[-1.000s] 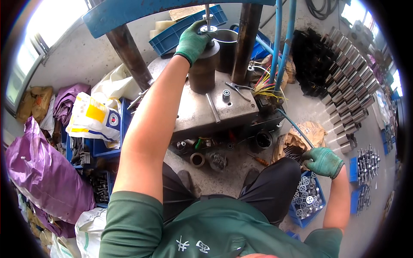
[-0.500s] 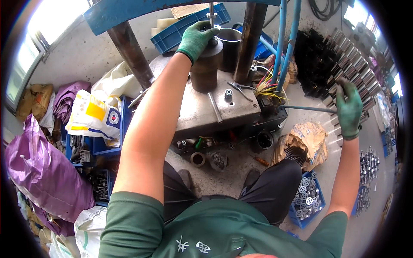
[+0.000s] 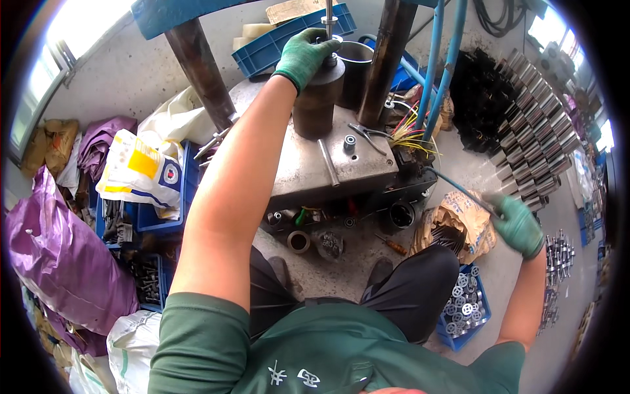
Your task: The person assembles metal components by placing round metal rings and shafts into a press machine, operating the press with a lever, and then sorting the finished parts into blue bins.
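My left hand [image 3: 306,58], in a green glove, has its fingers closed around a small metal shaft [image 3: 332,60] at the top of a dark steel cylinder [image 3: 319,108]. A thin vertical rod [image 3: 329,14] comes down just above it. The cylinder stands upright on the thick steel table of a press [image 3: 298,164]. To the right, my gloved right hand [image 3: 520,226] is closed on the end of a long thin lever [image 3: 459,186], its fingertips blurred. A loose steel bar [image 3: 329,163], a small ringed metal part [image 3: 350,143] and pliers [image 3: 369,136] lie on the press table.
Two press columns [image 3: 382,62] [image 3: 202,69] flank the cylinder. Stacked metal tubes [image 3: 538,125] stand at the far right. A torn paper sack [image 3: 462,220] and a blue bin of wheel-shaped parts [image 3: 484,308] are below the lever. Purple sacking [image 3: 62,256] fills the left side.
My right hand has swung down and inward, closing on the lever, whose outer end has dropped and now slopes downward. My left hand stays at the cylinder's top; the view has shifted slightly.
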`<action>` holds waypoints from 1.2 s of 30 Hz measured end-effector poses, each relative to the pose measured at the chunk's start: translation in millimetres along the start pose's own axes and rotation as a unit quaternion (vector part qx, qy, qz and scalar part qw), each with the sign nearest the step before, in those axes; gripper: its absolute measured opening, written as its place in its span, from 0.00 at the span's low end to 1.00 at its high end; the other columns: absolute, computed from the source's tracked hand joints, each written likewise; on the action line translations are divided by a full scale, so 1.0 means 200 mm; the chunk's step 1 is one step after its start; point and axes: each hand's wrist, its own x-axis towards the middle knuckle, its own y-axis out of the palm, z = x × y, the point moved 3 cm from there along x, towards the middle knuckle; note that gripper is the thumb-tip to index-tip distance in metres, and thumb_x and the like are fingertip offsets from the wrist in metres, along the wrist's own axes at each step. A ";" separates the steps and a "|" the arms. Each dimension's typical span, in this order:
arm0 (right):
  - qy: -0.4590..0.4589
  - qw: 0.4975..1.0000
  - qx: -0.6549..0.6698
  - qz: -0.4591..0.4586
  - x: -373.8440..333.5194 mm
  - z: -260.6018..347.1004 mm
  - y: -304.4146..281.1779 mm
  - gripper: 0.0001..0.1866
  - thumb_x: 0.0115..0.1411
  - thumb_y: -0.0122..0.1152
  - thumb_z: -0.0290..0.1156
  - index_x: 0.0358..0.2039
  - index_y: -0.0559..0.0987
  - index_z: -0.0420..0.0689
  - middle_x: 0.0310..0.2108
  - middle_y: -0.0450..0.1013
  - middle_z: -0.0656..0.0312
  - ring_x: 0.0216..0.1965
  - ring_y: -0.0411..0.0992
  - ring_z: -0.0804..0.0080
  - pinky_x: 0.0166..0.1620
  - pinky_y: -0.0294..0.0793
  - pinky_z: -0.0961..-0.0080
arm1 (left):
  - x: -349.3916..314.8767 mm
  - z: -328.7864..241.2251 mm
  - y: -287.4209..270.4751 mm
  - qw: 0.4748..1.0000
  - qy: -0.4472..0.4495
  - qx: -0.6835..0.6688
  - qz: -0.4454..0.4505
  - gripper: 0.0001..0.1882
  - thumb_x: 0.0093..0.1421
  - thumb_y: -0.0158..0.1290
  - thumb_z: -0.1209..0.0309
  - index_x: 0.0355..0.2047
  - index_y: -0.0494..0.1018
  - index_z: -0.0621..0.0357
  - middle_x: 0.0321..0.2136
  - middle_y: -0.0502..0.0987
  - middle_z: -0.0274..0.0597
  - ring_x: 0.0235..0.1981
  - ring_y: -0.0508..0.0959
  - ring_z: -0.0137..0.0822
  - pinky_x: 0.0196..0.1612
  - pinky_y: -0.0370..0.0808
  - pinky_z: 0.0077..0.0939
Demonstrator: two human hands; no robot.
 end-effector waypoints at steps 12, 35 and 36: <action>0.057 0.990 0.016 0.131 -0.25 0.09 0.20 0.15 0.58 0.61 0.34 0.41 0.87 0.40 0.41 0.82 0.45 0.44 0.81 0.45 0.50 0.81 0.56 | -0.01 -0.02 0.02 1.000 -0.009 0.014 0.003 0.22 0.65 0.68 0.62 0.56 0.81 0.57 0.42 0.86 0.36 0.39 0.82 0.27 0.42 0.80 0.23; 0.044 0.991 0.052 0.116 -0.24 0.06 0.20 0.13 0.60 0.60 0.29 0.41 0.86 0.37 0.39 0.82 0.45 0.42 0.82 0.47 0.48 0.81 0.59 | 0.06 0.06 0.01 0.999 0.024 0.043 -0.001 0.25 0.64 0.69 0.57 0.56 0.81 0.58 0.40 0.86 0.40 0.36 0.84 0.27 0.47 0.82 0.23; 0.036 0.993 0.052 0.097 -0.24 0.05 0.19 0.14 0.60 0.60 0.29 0.42 0.86 0.37 0.39 0.83 0.45 0.41 0.82 0.48 0.48 0.81 0.60 | 0.06 0.07 0.01 0.999 0.025 0.043 -0.001 0.25 0.63 0.69 0.57 0.56 0.81 0.58 0.40 0.86 0.40 0.36 0.84 0.27 0.47 0.82 0.23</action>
